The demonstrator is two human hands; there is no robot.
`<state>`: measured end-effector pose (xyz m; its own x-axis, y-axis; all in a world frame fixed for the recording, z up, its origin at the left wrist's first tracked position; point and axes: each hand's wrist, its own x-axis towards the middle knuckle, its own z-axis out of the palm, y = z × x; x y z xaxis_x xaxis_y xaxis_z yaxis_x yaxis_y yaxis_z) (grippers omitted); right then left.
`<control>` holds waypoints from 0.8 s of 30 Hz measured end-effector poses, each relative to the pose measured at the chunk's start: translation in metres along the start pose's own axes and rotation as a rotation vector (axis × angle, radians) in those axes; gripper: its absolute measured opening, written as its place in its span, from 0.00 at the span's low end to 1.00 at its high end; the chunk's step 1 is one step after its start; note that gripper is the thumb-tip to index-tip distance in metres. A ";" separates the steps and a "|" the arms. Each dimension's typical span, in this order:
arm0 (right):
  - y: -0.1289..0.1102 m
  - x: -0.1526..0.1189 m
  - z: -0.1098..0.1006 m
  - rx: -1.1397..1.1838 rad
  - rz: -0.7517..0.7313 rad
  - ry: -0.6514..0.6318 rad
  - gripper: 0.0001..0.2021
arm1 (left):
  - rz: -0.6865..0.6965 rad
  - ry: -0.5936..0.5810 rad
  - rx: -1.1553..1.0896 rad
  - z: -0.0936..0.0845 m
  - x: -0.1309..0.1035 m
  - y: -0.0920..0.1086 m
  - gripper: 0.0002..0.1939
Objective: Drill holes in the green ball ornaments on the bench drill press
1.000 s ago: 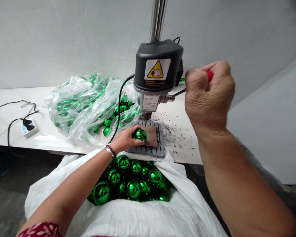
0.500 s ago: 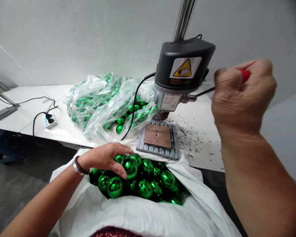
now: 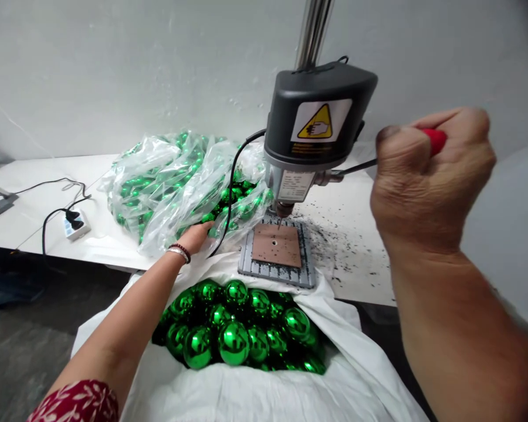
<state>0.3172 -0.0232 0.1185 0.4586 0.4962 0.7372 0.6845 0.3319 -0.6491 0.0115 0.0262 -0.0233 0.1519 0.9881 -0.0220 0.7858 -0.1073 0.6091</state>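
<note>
My left hand (image 3: pixel 195 237) reaches forward to the mouth of the clear plastic bag (image 3: pixel 156 202), beside the small green baubles (image 3: pixel 226 195) in it. Its fingers are mostly hidden, so I cannot tell what they grip. My right hand (image 3: pixel 431 176) is closed around the red-tipped feed lever (image 3: pixel 435 140) of the bench drill press (image 3: pixel 321 117). Under the drill bit (image 3: pixel 280 223), a brown square board (image 3: pixel 276 245) with a small hole lies on the grey slotted base (image 3: pixel 308 271). Nearer me, shiny green baubles (image 3: pixel 234 341) fill an open white sack (image 3: pixel 193 387).
Dark shavings (image 3: pixel 341 249) are scattered over the white table (image 3: pixel 374 281) right of the drill base. A black power cord (image 3: pixel 233 187) hangs beside the drill. A white power strip (image 3: pixel 76 225) with a black plug sits at the left.
My left hand has left the baubles in the white sack and moved forward to the clear plastic bag. My right hand stays on the lever. The view has shifted slightly.
</note>
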 end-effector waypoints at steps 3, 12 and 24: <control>0.003 -0.001 0.000 0.019 -0.029 0.008 0.10 | -0.036 0.070 0.089 -0.009 -0.010 0.010 0.25; 0.004 -0.003 0.004 0.059 -0.071 0.033 0.08 | 0.031 -0.225 -0.686 -0.019 -0.035 0.071 0.34; 0.000 -0.002 -0.001 0.135 -0.063 -0.035 0.10 | -0.202 -0.109 -0.720 0.063 -0.001 0.099 0.29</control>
<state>0.3174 -0.0253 0.1168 0.3956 0.4983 0.7715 0.6278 0.4665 -0.6231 0.1272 0.0078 -0.0131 0.1345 0.9605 -0.2436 0.2243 0.2099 0.9516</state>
